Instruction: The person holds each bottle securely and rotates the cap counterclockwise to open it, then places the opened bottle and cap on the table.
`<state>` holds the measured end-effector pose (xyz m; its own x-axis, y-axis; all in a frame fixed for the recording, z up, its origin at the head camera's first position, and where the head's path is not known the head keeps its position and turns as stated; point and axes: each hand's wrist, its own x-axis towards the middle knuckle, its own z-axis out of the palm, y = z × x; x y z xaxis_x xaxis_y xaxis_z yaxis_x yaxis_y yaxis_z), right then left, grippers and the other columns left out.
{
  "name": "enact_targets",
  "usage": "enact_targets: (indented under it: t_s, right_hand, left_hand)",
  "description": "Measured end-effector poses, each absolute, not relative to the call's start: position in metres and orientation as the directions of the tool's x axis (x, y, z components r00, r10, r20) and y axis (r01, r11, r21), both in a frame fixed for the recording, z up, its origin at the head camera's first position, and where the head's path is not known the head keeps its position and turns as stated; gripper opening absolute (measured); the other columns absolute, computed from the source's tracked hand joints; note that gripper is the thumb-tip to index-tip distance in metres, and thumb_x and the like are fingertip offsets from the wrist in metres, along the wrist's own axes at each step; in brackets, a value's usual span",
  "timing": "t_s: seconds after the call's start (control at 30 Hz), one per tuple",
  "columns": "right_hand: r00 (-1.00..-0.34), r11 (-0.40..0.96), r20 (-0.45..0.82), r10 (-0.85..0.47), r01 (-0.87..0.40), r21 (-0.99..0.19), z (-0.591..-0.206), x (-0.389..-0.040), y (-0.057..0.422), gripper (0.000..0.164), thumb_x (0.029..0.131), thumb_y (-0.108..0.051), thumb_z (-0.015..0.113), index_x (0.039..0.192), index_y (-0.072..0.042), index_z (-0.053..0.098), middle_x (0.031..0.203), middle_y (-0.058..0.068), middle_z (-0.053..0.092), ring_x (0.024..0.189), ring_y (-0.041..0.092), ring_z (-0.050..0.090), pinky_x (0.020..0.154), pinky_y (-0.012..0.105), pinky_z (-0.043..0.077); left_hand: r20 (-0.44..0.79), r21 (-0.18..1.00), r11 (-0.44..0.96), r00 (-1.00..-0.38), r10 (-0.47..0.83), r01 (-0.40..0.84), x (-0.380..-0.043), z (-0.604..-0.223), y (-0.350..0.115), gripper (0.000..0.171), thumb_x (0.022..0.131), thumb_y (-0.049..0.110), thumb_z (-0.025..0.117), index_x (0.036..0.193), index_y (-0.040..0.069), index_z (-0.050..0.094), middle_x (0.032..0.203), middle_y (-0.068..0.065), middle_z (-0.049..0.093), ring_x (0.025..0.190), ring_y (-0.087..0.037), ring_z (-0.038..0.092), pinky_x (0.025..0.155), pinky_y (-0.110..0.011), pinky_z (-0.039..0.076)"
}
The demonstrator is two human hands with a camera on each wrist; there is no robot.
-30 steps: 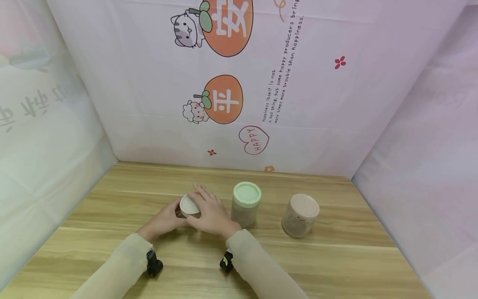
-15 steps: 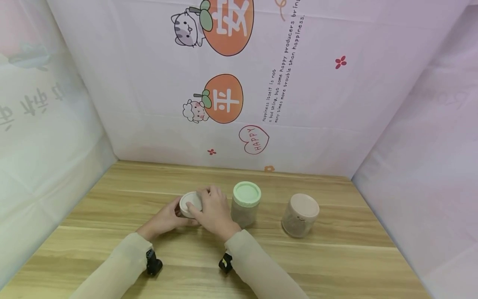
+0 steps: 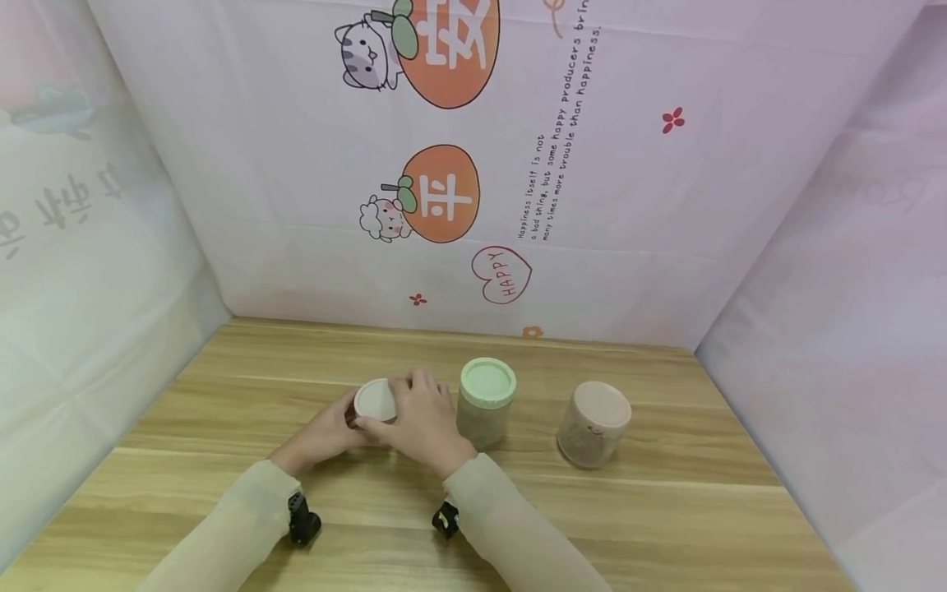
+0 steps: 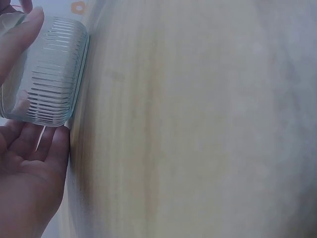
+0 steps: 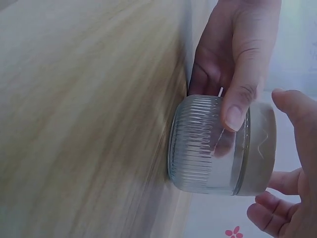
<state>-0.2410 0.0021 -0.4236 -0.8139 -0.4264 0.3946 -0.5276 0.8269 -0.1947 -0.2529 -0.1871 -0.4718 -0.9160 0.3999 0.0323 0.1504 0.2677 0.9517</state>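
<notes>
A ribbed clear glass jar (image 5: 198,148) with an off-white lid (image 3: 375,400) stands upright on the wooden table, left of the middle in the head view. My left hand (image 3: 323,436) grips the glass body from the left; its thumb (image 5: 237,106) lies along the side just below the lid. From the right and above, my right hand (image 3: 427,423) grips the lid, thumb at its near edge and fingers bent at its far right side. Part of the lid is hidden under that hand. In the left wrist view the jar's ribbed base (image 4: 54,84) shows at the table.
A jar with a green lid (image 3: 488,381) stands close to the right of my right hand. Farther right is a jar with a beige-pink lid (image 3: 602,404). The wooden table (image 3: 666,526) is bounded by printed cloth walls (image 3: 621,181) at the back and sides.
My right hand's fingers have drawn in from a flatter spread to a bent grip on the lid. Its thumb went onto the lid's top, then back to the near edge. The left hand stays put.
</notes>
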Motion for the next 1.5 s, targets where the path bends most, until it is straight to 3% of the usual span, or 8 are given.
enact_targets:
  t_s: [0.17,0.7,1.0,1.5]
  right_hand:
    - [-0.810,0.830,0.395,-0.433,-0.529,-0.177,-0.426,-0.242,0.003,0.079,0.076,-0.075,0.043,0.125,-0.014,0.055,0.108,0.004,0.046,0.097,0.018,0.044,0.075,0.036,0.036]
    - [-0.810,0.814,0.358,-0.465,-0.550,-0.186,-0.426,-0.245,0.004,0.077,0.078,-0.072,0.043,0.130,-0.016,0.050,0.122,0.003,0.045,0.109,0.020,0.042,0.084,0.038,0.037]
    - [-0.807,0.782,0.341,-0.482,-0.572,-0.247,-0.429,-0.248,0.004,0.072,0.079,-0.068,0.048,0.133,-0.020,0.045,0.129,0.002,0.043,0.116,0.021,0.040,0.091,0.039,0.036]
    - [-0.775,0.702,0.333,-0.537,-0.630,-0.332,-0.430,-0.252,0.000,0.065,0.084,-0.059,0.051,0.134,-0.019,0.043,0.136,-0.001,0.040,0.120,0.018,0.039,0.090,0.040,0.037]
  left_hand:
    - [0.038,0.953,0.263,-0.917,0.396,0.153,-0.254,-0.474,-0.188,0.082,0.075,0.027,0.076,0.141,0.019,0.028,0.135,-0.006,0.039,0.122,-0.025,0.038,0.101,-0.044,0.031]
    - [0.002,0.944,0.303,-0.925,0.379,0.126,-0.255,-0.471,-0.187,0.083,0.075,0.030,0.076,0.141,0.019,0.027,0.135,-0.005,0.038,0.122,-0.024,0.039,0.099,-0.040,0.035]
    - [0.011,0.954,0.271,-0.920,0.392,0.128,-0.254,-0.471,-0.186,0.085,0.074,0.027,0.077,0.141,0.018,0.027,0.135,-0.005,0.038,0.122,-0.023,0.039,0.099,-0.041,0.034]
    - [0.006,0.951,0.284,-0.924,0.382,0.123,-0.253,-0.470,-0.187,0.087,0.074,0.029,0.077,0.143,0.018,0.024,0.136,-0.005,0.038,0.123,-0.023,0.038,0.100,-0.042,0.033]
